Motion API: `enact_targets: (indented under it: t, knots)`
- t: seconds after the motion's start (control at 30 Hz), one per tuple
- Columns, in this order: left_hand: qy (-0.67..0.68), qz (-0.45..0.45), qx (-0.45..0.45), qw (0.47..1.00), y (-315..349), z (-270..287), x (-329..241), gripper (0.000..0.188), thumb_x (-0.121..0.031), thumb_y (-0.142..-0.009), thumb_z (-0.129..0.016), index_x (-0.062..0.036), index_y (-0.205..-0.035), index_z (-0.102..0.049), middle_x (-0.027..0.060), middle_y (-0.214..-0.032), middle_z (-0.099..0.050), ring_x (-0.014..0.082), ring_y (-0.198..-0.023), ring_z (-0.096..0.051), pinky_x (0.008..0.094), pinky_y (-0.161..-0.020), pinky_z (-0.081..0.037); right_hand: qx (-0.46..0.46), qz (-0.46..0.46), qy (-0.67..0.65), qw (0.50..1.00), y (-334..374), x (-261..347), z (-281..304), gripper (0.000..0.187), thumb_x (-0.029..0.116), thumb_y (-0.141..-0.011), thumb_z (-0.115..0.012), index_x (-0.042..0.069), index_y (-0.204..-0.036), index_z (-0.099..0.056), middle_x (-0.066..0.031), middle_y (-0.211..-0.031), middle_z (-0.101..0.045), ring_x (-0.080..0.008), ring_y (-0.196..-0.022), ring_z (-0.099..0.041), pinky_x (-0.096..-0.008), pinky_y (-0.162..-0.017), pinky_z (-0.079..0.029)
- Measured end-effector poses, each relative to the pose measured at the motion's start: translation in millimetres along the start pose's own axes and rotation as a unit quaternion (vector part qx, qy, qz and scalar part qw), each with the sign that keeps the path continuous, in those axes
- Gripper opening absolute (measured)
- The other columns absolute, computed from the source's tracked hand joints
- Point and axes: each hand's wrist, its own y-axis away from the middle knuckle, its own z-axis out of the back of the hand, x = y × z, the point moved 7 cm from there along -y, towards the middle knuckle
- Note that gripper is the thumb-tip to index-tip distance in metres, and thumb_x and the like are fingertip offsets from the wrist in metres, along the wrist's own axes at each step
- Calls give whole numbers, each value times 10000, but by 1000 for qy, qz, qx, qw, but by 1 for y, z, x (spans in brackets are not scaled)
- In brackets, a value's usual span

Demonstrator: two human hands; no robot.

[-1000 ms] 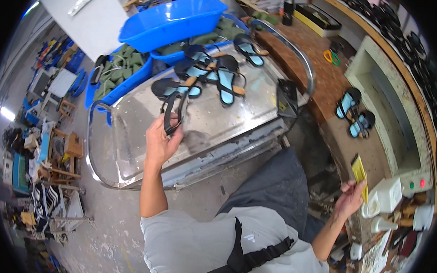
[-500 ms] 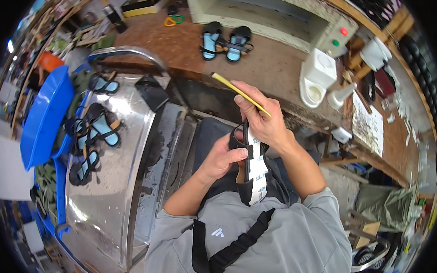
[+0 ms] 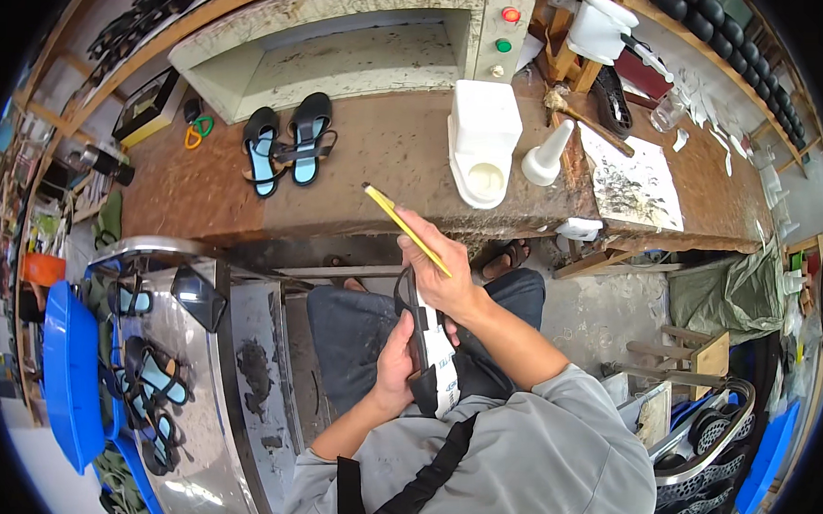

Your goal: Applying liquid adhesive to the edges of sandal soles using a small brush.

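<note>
My left hand [image 3: 394, 370] is closed round one side of a black sandal [image 3: 439, 368], held upright in front of my chest. White printed material covers the face of the sandal that shows, and dark straps stick out at its sides. My right hand [image 3: 446, 275] grips the sandal's upper end. Between its thumb and fingers it also holds a thin yellow stick [image 3: 388, 209] with a dark tip, like a pencil or a small brush; I cannot tell which. The stick slants up and left, apart from the sandal.
On the brown workbench [image 3: 360, 163] stand a pair of black sandals [image 3: 310, 135] with blue insoles, a white dispenser [image 3: 484, 132], a white nozzle bottle [image 3: 548, 155] and a hammer [image 3: 590, 123]. More sandals [image 3: 157, 374] lie on a metal cart [image 3: 202, 459] at left, beside a blue tray [image 3: 68, 380].
My view has swung right, so bench and cart appear further left. Both hands still hold the sandal, and the yellow stick stays in my right hand.
</note>
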Motion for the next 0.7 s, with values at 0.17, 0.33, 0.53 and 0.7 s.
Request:
enact_targets:
  t: [0.17, 0.33, 0.53, 0.7]
  knots:
    - [-44, -45, -58, 996, -31, 6, -16, 471, -442, -924, -335, -23, -1076, -486, 128, -892, -577, 224, -816, -565, 311, -729, -451, -78, -37, 16, 996, -16, -30, 50, 252, 106, -900, -519, -8, -1120, -563, -41, -898, -565, -122, -811, -546, -230, -746, -445]
    - [15, -62, -87, 994, -60, 25, -56, 427, -391, -916, -362, -25, -1072, -517, 129, -877, -603, 233, -802, -589, 321, -717, -470, -180, -229, -142, 946, -32, -77, 155, 193, 110, -862, -584, -47, -972, -613, -101, -799, -651, -128, -648, -604, -239, -577, -486]
    - [15, -59, -131, 990, -94, 29, -71, 397, -369, -921, -412, -37, -1107, -525, 123, -965, -617, 225, -893, -591, 337, -768, -466, -117, -240, 16, 964, -47, -82, 169, 174, 98, -832, -628, -44, -932, -637, -73, -781, -646, -97, -616, -570, -211, -547, -445]
    - [-8, -60, -116, 991, -109, 30, -71, 413, -357, -922, -393, -18, -1123, -517, 125, -999, -603, 222, -893, -586, 335, -764, -463, -82, -198, 174, 961, -44, -84, 166, 124, 77, -813, -630, -14, -894, -656, -56, -718, -624, -99, -585, -539, -219, -535, -423]
